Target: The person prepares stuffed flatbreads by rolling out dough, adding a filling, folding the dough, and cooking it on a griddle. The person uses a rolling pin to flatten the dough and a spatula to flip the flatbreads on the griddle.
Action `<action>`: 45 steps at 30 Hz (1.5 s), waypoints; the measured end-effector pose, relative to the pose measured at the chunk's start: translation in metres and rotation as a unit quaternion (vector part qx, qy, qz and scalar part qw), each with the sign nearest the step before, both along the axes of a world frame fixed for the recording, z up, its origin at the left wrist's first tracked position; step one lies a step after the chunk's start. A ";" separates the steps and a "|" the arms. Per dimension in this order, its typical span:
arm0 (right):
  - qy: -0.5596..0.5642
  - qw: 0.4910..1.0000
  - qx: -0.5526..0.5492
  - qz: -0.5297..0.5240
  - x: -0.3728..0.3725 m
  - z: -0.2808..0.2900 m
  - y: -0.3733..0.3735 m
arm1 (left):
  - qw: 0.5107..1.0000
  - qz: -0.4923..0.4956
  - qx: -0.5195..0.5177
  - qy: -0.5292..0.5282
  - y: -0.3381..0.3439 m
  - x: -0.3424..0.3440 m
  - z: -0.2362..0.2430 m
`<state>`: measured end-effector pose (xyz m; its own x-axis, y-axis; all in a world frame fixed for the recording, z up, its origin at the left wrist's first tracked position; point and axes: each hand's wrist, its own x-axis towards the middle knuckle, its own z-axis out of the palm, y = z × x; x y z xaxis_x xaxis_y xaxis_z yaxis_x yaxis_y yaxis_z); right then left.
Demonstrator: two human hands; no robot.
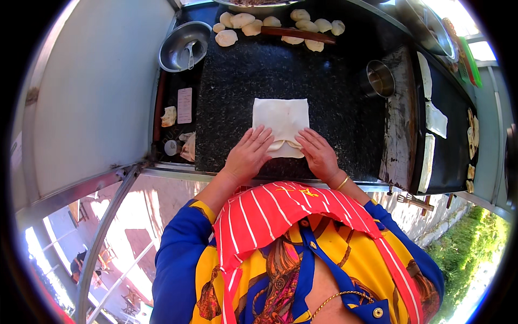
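A thin white sheet of dough (281, 116), roughly square, lies on the dark speckled stone worktop (232, 108). Its near end shows a folded seam with a small gap. My left hand (249, 155) rests on the dough's left edge, fingers stretched out and lying flat. On the opposite edge lies my right hand (320, 156), its fingers likewise extended, a gold bangle at the wrist. Neither hand grips anything. Beyond them, a wooden rolling pin (297, 35) lies across several round dough balls (243, 20) at the worktop's far side.
At the far left stands a metal bowl (175, 51) with a spoon. A metal pot (379, 79) sits at the right, beside a dark griddle (453, 146) bearing several flat dough pieces (436, 120). A paper slip (184, 105) and a bread piece (169, 116) lie left.
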<state>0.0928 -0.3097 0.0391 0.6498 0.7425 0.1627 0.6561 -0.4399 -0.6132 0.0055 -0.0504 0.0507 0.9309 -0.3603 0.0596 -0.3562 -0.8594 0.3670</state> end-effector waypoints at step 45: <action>0.053 0.988 0.126 -0.076 0.008 -0.039 -0.009 | 0.985 0.094 -0.134 -0.054 0.000 0.003 -0.022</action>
<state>0.1008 -0.3184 0.0002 0.7743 0.5792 0.2549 0.5203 -0.3534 -0.7774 0.0086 -0.0507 0.0286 0.9628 -0.1401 0.2309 -0.2490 -0.7916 0.5580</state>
